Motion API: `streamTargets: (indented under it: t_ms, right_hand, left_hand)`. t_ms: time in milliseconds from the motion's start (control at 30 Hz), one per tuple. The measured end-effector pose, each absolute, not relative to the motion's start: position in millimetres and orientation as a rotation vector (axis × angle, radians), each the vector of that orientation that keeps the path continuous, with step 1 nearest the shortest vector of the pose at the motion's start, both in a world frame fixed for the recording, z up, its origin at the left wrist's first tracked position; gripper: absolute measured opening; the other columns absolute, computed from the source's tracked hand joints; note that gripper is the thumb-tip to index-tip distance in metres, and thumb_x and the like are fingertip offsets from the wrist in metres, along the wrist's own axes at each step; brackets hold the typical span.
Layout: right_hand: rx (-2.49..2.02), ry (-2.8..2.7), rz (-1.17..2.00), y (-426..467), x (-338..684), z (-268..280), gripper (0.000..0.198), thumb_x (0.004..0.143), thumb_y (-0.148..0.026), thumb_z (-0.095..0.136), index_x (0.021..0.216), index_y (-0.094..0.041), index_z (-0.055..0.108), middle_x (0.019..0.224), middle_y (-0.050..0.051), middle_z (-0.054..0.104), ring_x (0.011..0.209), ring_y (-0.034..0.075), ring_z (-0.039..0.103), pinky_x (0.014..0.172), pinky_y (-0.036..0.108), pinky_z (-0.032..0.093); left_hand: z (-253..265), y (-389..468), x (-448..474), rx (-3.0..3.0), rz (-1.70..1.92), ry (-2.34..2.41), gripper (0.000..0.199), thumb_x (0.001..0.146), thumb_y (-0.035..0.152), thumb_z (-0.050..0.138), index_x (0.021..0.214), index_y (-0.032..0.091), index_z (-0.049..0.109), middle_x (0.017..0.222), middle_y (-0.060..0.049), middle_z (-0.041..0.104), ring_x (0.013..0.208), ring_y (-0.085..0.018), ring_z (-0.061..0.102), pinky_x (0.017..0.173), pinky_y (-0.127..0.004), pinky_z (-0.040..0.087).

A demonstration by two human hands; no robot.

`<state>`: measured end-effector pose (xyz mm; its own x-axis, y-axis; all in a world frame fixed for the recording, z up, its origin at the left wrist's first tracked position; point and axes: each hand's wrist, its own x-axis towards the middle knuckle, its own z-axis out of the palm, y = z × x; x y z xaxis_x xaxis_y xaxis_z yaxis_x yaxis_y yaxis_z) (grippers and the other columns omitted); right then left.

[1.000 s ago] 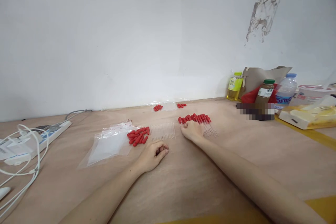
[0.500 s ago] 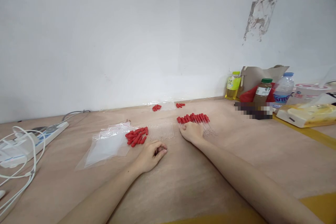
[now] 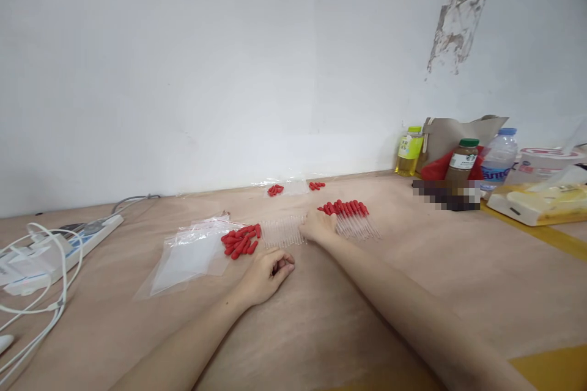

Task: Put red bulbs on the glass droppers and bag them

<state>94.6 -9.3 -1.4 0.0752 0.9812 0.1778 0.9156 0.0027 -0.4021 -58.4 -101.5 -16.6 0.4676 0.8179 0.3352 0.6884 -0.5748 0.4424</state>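
Currently, in the head view, the right hand [image 3: 320,227] is being shifted left, from the red-capped tubes [image 3: 353,208] to the bare tubes' [image 3: 279,231] right end; the bare row is apparently being attended to now. Its fingertips are being hidden, grip can't be told. The left hand [image 3: 266,278] is being kept loosely curled near loose red caps [image 3: 239,240], fingertip contact being unclear.

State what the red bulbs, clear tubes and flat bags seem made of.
Red bulbs: probably rubber or plastic, matte, showing few highlights.
Clear tubes: glass or plastic; see-through, too thin to tell which.
Flat bags: likely plastic film, shiny, with wrinkled glints.
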Motion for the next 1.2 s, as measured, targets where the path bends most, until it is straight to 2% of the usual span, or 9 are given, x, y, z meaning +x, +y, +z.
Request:
streamTargets:
  t_ms: [133, 400, 633, 767, 900, 1000, 1200]
  right_hand:
    - [-2.045, -1.814, 0.362, -1, 85, 4, 0.041, 0.061, -0.023, 0.057, 0.1, -0.01, 0.056, 0.094, 0.016, 0.063, 0.092, 0.026, 0.057, 0.081, 0.038, 0.03]
    - [-2.045, -1.837, 0.47, 3, 86, 7, 0.04, 0.062, -0.02, 0.056, 0.1, -0.01, 0.057, 0.098, 0.016, 0.062, 0.095, 0.027, 0.056, 0.081, 0.04, 0.034]
    - [-1.849, -1.928, 0.47, -13, 106, 16, 0.036, 0.069, -0.022, 0.052, 0.103, -0.011, 0.052, 0.098, 0.014, 0.06, 0.089, 0.024, 0.056, 0.07, 0.031, 0.039]
    - [-1.513, -2.06, 0.351, -36, 141, 10, 0.021, 0.077, -0.018, 0.042, 0.095, -0.015, 0.054, 0.089, 0.008, 0.06, 0.081, 0.016, 0.055, 0.065, 0.024, 0.038]
    - [-1.15, -2.115, 0.112, -60, 174, -7, 0.022, 0.081, -0.016, 0.037, 0.095, -0.016, 0.055, 0.088, 0.007, 0.054, 0.081, 0.015, 0.051, 0.07, 0.026, 0.038]
    - [-1.074, -2.087, 0.03, -71, 185, -20, 0.024, 0.082, -0.016, 0.037, 0.099, -0.017, 0.054, 0.088, 0.007, 0.05, 0.08, 0.015, 0.049, 0.071, 0.027, 0.038]
    - [-1.138, -2.024, 0.001, -72, 183, -36, 0.021, 0.083, -0.019, 0.038, 0.093, -0.019, 0.056, 0.086, 0.006, 0.05, 0.077, 0.015, 0.048, 0.068, 0.029, 0.037]
  left_hand:
    - [-16, -102, -58, 2.468, 0.75, 1.292, 0.017, 0.081, 0.026, 0.045, 0.081, 0.018, 0.059, 0.069, -0.001, 0.054, 0.061, -0.012, 0.048, 0.057, -0.022, 0.037]
    - [-18, -101, -59, 2.476, 0.753, 1.285, 0.017, 0.082, 0.026, 0.044, 0.08, 0.018, 0.058, 0.068, -0.001, 0.054, 0.061, -0.012, 0.048, 0.056, -0.021, 0.037]
    - [-14, -102, -61, 2.549, 0.9, 1.43, 0.014, 0.082, 0.026, 0.044, 0.077, 0.017, 0.054, 0.071, -0.001, 0.054, 0.064, -0.013, 0.05, 0.059, -0.022, 0.038]
    - [7, -99, -82, 2.63, 0.896, 1.945, 0.022, 0.082, 0.032, 0.041, 0.066, 0.018, 0.048, 0.069, -0.002, 0.052, 0.069, -0.017, 0.05, 0.062, -0.026, 0.036]
    - [23, -95, -106, 2.449, 0.637, 2.356, 0.025, 0.08, 0.04, 0.041, 0.074, 0.018, 0.051, 0.078, -0.005, 0.054, 0.071, -0.021, 0.052, 0.055, -0.027, 0.034]
    - [23, -93, -114, 2.316, 0.51, 2.433, 0.029, 0.079, 0.043, 0.039, 0.076, 0.018, 0.052, 0.08, -0.006, 0.055, 0.071, -0.022, 0.054, 0.052, -0.026, 0.034]
    - [14, -87, -117, 2.3, 0.43, 2.413, 0.03, 0.079, 0.041, 0.038, 0.07, 0.018, 0.054, 0.078, -0.008, 0.057, 0.07, -0.023, 0.056, 0.055, -0.029, 0.036]
